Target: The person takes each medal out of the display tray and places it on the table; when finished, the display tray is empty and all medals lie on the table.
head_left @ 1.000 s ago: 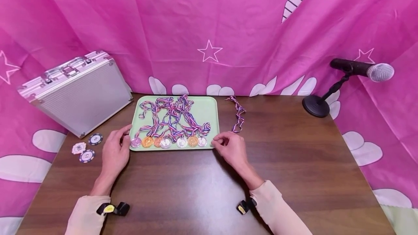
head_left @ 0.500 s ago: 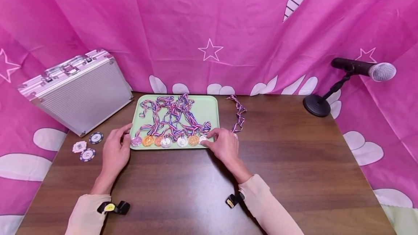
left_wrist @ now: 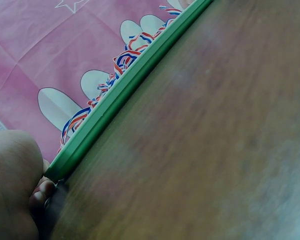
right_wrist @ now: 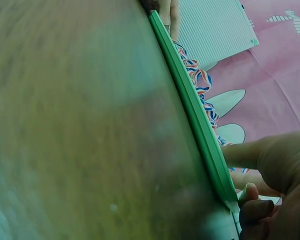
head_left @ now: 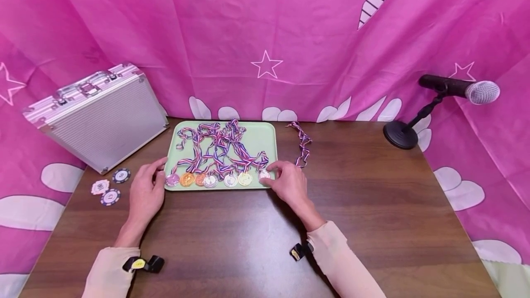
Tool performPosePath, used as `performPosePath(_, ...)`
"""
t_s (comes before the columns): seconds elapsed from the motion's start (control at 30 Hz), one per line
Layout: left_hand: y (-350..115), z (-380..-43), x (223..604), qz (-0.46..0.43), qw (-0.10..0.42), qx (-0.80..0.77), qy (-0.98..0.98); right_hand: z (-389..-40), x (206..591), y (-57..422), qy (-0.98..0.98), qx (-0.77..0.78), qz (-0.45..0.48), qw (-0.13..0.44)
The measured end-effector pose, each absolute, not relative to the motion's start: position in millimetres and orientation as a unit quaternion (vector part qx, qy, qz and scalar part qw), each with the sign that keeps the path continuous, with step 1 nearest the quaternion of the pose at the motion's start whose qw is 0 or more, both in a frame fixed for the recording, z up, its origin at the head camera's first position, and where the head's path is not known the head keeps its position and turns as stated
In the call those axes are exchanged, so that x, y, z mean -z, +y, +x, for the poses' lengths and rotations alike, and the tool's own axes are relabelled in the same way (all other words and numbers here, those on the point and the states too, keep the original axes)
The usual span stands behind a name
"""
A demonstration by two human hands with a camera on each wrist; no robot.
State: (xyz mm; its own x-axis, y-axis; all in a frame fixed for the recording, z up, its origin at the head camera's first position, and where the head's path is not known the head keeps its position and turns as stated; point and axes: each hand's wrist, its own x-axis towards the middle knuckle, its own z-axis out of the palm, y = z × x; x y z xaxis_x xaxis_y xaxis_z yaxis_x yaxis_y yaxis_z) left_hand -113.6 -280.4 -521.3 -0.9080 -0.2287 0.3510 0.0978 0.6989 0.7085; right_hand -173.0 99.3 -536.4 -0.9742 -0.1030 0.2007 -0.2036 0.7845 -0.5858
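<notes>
A light green tray [head_left: 265, 139] holds several medals in a row along its near edge, their striped ribbons [head_left: 221, 144] tangled behind them. My right hand [head_left: 290, 185] pinches the silver medal [head_left: 264, 175] at the row's right end between thumb and index finger. Left of it, a gold medal [head_left: 245, 179] lies flat with a gap between the two. My left hand [head_left: 146, 192] rests against the tray's left side near the front corner, index finger stretched along the rim. In the right wrist view, the right fingers [right_wrist: 242, 155] reach over the tray's front edge [right_wrist: 200, 125].
Another striped ribbon [head_left: 304, 146] lies on the wooden table [head_left: 372, 206] right of the tray. A silver case [head_left: 103, 123] stands at the back left, with poker chips [head_left: 110, 197] before it. A microphone [head_left: 459, 87] on a stand is at the far right. A pink curtain [head_left: 323, 36] hangs behind.
My right hand has moved from the tray's front right corner onto the end silver medal and shifted it slightly right, away from the gold one. My left hand has stayed still.
</notes>
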Motion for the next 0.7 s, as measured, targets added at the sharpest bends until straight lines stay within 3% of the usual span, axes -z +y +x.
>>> performPosePath(0.2, -281, -114, 522, 0.039, 0.208, 0.385, -0.898, -173, 541, 98, -0.937, -0.332, 0.077, 0.082)
performPosePath(0.4, -280, -114, 522, 0.042, 0.204, 0.386, -0.899, -160, 494, 97, -0.890, -0.444, 0.088, 0.059)
performPosePath(0.7, -280, -113, 521, 0.041, 0.203, 0.385, -0.900, -163, 448, 103, -0.758, -0.652, 0.016, -0.027)
